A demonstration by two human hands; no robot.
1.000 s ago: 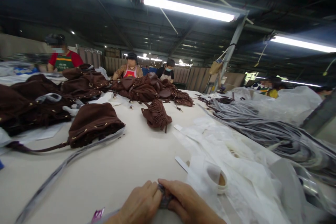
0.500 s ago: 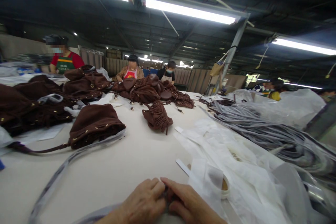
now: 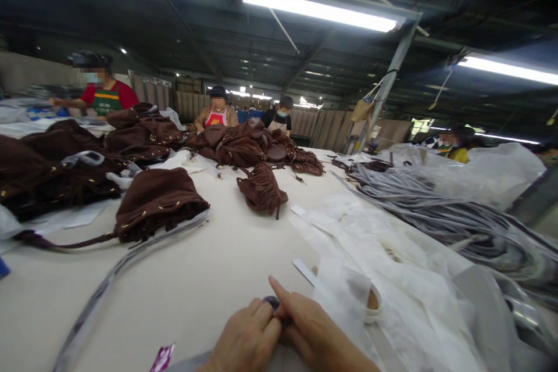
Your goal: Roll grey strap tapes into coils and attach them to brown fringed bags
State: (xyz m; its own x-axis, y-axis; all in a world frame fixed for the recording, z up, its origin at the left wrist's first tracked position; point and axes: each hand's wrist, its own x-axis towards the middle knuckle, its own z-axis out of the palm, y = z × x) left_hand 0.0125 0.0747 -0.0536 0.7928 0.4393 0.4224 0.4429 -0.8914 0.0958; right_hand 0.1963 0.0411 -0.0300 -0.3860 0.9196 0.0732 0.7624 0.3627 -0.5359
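My left hand (image 3: 250,334) and my right hand (image 3: 316,325) meet at the bottom middle, just above the table. Between their fingertips shows the dark, shiny end of a strap (image 3: 271,302), mostly hidden by the fingers. The left fingers are curled closed round it. On the right hand the index finger points forward while the thumb and other fingers pinch. A plastic-wrapped strap (image 3: 102,293) loops across the table on the left, from beside a dark brown bag (image 3: 159,203) to the bottom edge, where a length of it passes under my left wrist.
A small fringed brown bag (image 3: 262,189) lies mid-table before a heap of brown bags (image 3: 244,145). White sheets (image 3: 410,279), a tape roll (image 3: 374,305) and wrapped straps (image 3: 436,215) cover the right side. A purple wrapper (image 3: 163,358) lies at lower left. Several people work beyond.
The strap's dark end now shows between my fingers, and my right index finger has straightened forward. My left hand has shifted slightly right. A purple wrapper has come into sight.
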